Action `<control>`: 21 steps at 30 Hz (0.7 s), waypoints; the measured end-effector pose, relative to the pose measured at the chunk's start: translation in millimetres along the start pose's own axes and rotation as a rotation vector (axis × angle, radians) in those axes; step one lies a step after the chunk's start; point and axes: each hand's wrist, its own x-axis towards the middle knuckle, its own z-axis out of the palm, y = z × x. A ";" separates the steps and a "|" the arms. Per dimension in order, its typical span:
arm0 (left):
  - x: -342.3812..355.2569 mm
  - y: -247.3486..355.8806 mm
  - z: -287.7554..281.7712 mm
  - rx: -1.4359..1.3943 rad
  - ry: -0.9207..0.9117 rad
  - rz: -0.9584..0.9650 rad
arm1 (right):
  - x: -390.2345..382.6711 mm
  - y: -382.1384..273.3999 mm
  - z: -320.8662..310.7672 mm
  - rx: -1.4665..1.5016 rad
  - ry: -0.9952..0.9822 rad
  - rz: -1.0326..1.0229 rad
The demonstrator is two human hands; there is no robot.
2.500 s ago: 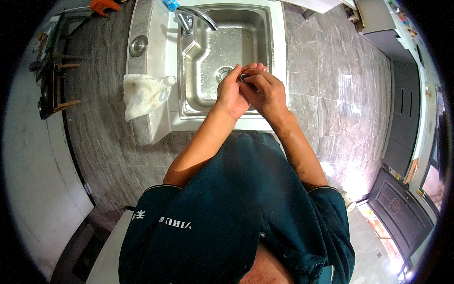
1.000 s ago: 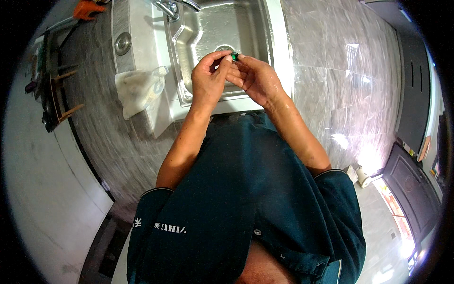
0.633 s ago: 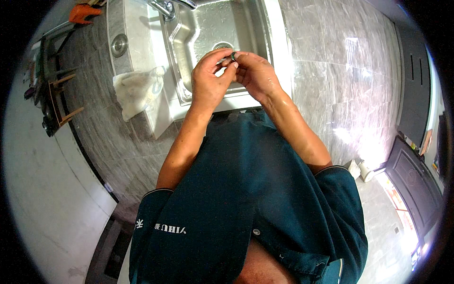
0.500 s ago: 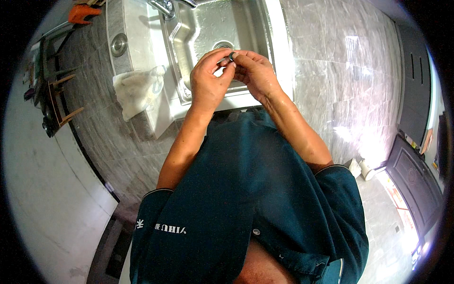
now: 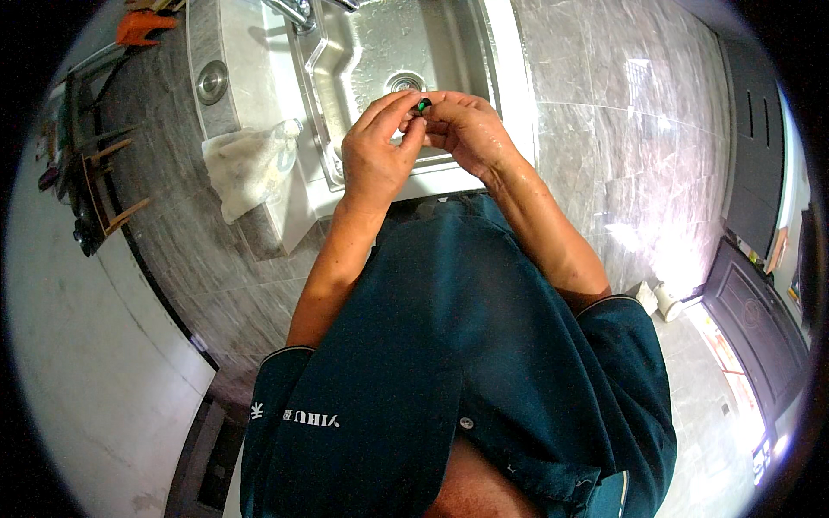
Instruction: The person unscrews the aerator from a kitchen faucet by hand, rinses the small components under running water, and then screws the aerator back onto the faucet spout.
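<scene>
Over the near part of the steel sink (image 5: 462,52), my two hands meet around a small round dark-rimmed piece (image 5: 424,105) with a green middle. The piece is too small to name more closely. My left hand (image 5: 380,151) pinches it from the left between thumb and fingers. From the right, my right hand (image 5: 471,134) grips it too, its thumb and forefinger pressed close to the rim and the other fingers curled below. Both hands and forearms look wet. Beyond the fingertips shows the round drain (image 5: 404,82), its near side partly covered by my hands.
A chrome faucet (image 5: 298,13) stands at the sink's far left. On the counter left of the sink lies a pale crumpled cloth (image 5: 250,164), hanging over the edge. A round metal fitting (image 5: 212,82) sits beyond it. Grey tiled floor (image 5: 604,147) runs along the right.
The small piece has turned between my fingers, so its green middle now shows where a dark ring with a shiny rim was seen. Both hands stay almost in place.
</scene>
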 end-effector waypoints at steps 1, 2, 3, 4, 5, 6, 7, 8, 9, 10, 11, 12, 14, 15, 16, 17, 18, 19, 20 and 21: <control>-0.1 -0.6 -1.1 0.031 0.003 0.027 | -1.0 -1.1 0.9 -0.009 -0.013 -0.004; -0.3 -1.1 -1.8 0.062 0.006 0.054 | -3.0 -3.5 2.3 -0.018 -0.026 -0.008; 0.1 -1.6 -2.6 0.059 0.007 0.055 | -4.4 -5.9 4.9 -0.025 -0.040 -0.012; 0.7 -2.4 -3.1 0.056 0.007 0.056 | -4.2 -6.4 6.7 -0.010 -0.037 -0.014; 1.1 -2.8 -3.9 0.053 0.007 0.057 | -3.6 -6.4 8.6 0.004 -0.035 -0.016; 1.9 -2.7 -5.1 0.061 -0.005 0.046 | -2.5 -6.8 9.2 0.017 -0.030 -0.019; 2.9 -2.5 -7.4 0.069 -0.018 0.036 | -1.4 -7.1 8.8 0.022 -0.052 -0.008; 3.9 -3.0 -9.5 0.076 -0.031 0.025 | 0.0 -7.6 7.8 0.028 -0.073 0.004; 4.5 -4.5 -12.3 0.071 -0.070 0.024 | 1.0 -7.9 6.9 0.035 -0.096 0.018; 5.3 -7.0 -15.5 0.066 -0.111 0.023 | 1.6 -10.0 6.2 -0.033 -0.091 0.025; 6.2 -9.9 -18.3 0.060 -0.151 0.022 | 2.0 -13.7 5.6 -0.101 -0.085 0.033; 6.8 -14.2 -20.6 0.076 -0.181 0.068 | 2.4 -15.4 4.8 -0.169 -0.081 0.041; 8.3 -22.8 -23.7 0.105 -0.243 0.160 | 5.0 -15.3 1.0 -0.248 -0.094 0.056; 9.7 -22.4 -26.6 0.096 -0.271 0.175 | 5.3 -15.8 0.8 -0.291 -0.101 0.061; 12.5 -20.4 -30.1 0.088 -0.299 0.189 | 4.2 -16.2 2.1 -0.272 -0.099 0.049; 13.7 -19.2 -32.0 0.080 -0.326 0.203 | 2.4 -16.9 4.0 -0.252 -0.098 0.037; 13.7 -20.2 -31.4 0.078 -0.329 0.208 | 1.9 -17.1 4.7 -0.231 -0.095 0.024; 13.6 -21.6 -30.6 0.078 -0.331 0.214 | 2.5 -16.2 4.4 -0.223 -0.103 0.021; 13.2 -22.5 -30.3 0.077 -0.333 0.219 | 3.6 -14.4 3.6 -0.215 -0.111 0.018; 13.2 -22.6 -30.4 0.060 -0.349 0.197 | 4.6 -12.7 2.4 -0.207 -0.118 0.014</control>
